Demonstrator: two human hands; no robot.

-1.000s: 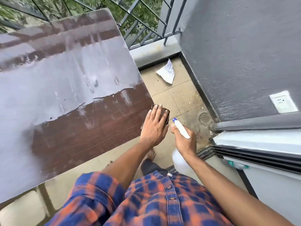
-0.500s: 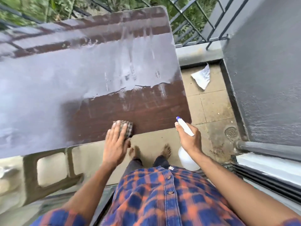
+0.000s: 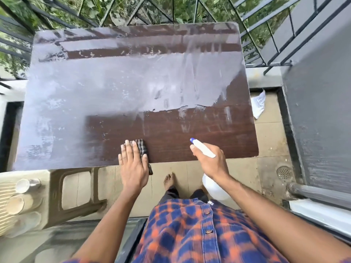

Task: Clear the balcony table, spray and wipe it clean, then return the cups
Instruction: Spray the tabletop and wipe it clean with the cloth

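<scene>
The brown wood-grain balcony table (image 3: 171,130) fills the middle of the view, its far and left parts wet and shiny, the near strip dark. My left hand (image 3: 133,165) presses flat on a dark checked cloth (image 3: 141,148) at the table's near edge. My right hand (image 3: 211,160) grips a white spray bottle (image 3: 214,186) with a blue-tipped nozzle over the near right edge, forefinger on the trigger. Cups (image 3: 21,186) stand on a beige plastic chair (image 3: 57,196) at the lower left: one metal, the others blurred.
A black metal railing (image 3: 133,10) runs behind the table with greenery beyond. A grey wall (image 3: 319,120) stands at the right. Crumpled white paper (image 3: 258,105) and a floor drain (image 3: 284,172) lie on the tiled floor. My bare foot (image 3: 169,180) is below the table edge.
My left hand has slid the cloth left along the table's near edge. The view has swung left, bringing the whole table and the chair with cups into sight. My right hand keeps the bottle.
</scene>
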